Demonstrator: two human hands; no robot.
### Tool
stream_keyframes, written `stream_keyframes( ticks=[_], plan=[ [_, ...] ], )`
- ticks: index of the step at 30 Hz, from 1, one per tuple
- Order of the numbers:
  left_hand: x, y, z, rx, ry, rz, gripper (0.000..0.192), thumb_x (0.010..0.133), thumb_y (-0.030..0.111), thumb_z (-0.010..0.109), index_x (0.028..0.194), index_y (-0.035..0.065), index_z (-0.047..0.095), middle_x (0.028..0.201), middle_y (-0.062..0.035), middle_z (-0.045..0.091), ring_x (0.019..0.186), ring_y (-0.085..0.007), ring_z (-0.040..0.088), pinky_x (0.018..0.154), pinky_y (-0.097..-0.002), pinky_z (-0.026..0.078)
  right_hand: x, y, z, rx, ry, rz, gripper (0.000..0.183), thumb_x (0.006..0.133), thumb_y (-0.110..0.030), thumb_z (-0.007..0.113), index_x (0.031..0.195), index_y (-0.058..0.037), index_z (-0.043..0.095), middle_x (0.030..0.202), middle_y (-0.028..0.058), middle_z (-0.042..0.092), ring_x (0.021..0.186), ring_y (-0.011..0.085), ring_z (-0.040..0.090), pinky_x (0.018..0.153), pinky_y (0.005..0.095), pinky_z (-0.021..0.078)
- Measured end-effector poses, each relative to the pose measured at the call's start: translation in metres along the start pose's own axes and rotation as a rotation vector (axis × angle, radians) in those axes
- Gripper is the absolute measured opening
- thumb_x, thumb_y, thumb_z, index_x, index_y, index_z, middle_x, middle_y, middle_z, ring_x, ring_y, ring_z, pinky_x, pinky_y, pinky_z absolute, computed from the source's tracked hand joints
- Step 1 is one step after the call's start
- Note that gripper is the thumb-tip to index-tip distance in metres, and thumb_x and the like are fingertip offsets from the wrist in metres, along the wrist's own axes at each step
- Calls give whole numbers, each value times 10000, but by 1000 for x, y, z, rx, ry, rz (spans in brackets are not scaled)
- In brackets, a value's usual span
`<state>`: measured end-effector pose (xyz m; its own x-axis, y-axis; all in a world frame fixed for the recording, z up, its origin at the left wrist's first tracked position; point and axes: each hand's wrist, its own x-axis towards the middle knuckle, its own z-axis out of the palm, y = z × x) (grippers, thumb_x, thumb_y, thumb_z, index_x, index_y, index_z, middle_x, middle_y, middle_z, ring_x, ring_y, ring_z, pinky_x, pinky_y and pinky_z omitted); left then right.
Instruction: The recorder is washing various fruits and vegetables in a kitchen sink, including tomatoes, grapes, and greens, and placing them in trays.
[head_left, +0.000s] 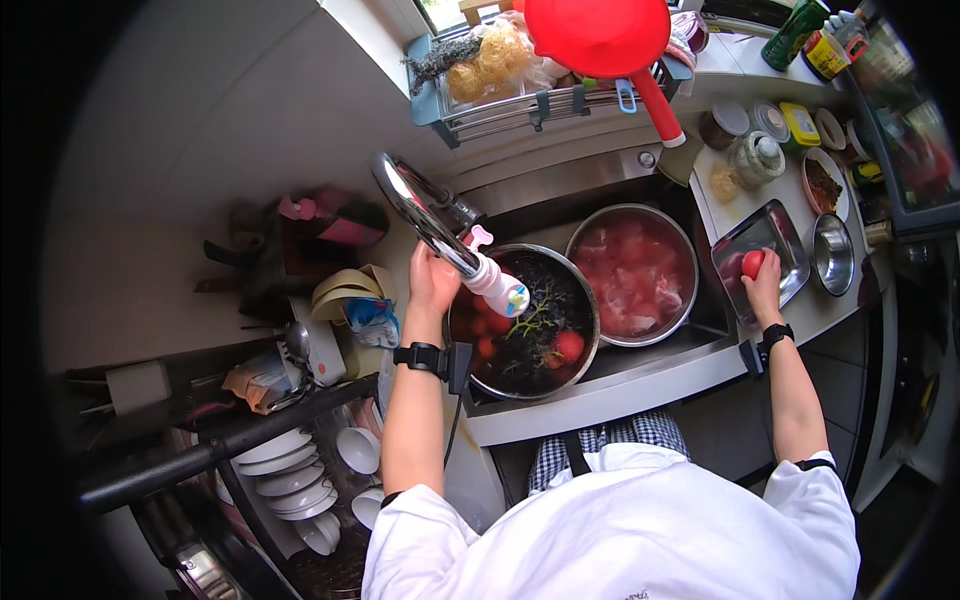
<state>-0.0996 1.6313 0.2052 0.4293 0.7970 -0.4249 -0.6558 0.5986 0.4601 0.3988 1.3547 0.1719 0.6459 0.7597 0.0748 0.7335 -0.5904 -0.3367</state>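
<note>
My right hand (764, 285) holds a round red fruit, likely a tomato (752, 264), over a rectangular stainless steel tray (796, 251) on the counter right of the sink. My left hand (433, 281) is beside the chrome faucet (405, 196), its fingers partly hidden behind the spout, so its grip is unclear. A pink-and-white nozzle (501, 285) tips the spout. Below it, a steel basin (598, 330) holds water, dark grapes (555, 292), a green stem (534, 322) and red tomatoes (568, 346). Another basin (694, 259) holds pieces of raw meat (637, 289) in reddish water.
Both basins sit in a steel sink (712, 330). A steel bowl (832, 259) and a lidded jar (757, 160) stand at the right. Above hangs a rack (510, 116) with a red ladle-like scoop (600, 37). Stacked white dishes (289, 472) are at lower left.
</note>
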Motion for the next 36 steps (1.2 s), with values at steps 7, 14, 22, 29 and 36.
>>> stream_keyframes(
  ticks=[7,14,22,29,36],
  plan=[
    [-78,-51,-61,925,383,228,299,887,156,565,1155,27,530,977,-56,644,826,-101,615,654,-196,463,-14,-18,-11,18,-7,19,661,667,36,645,1264,2,365,1273,188,378,1193,369,401,1028,390,342],
    [-140,-119,-91,1214,412,212,232,829,23,604,1059,3,585,941,-72,644,811,-121,608,736,-235,487,-100,-235,-12,449,-380,-602,529,729,38,562,1237,-29,432,1288,175,420,1184,347,440,1003,389,360],
    [-167,-121,-82,1353,499,277,186,822,6,576,1005,23,604,910,-63,608,761,-132,576,654,-245,479,-122,-312,118,57,-574,-717,695,735,-145,656,1350,-64,343,1382,223,332,1270,400,328,1023,521,310],
    [-184,-107,-95,1294,524,280,183,834,-8,548,1009,12,598,940,-84,598,794,-156,585,677,-259,489,-120,-314,126,-93,-550,-984,691,713,-90,643,1342,-141,361,1413,152,299,1079,374,529,810,425,495],
    [-131,-91,-98,1568,382,430,330,788,-82,480,1105,-11,536,1069,-180,554,958,-330,567,834,-373,474,-126,-316,110,-164,-688,-775,652,687,-24,615,1301,-117,415,1391,184,341,1164,386,457,961,449,395]
  ],
)
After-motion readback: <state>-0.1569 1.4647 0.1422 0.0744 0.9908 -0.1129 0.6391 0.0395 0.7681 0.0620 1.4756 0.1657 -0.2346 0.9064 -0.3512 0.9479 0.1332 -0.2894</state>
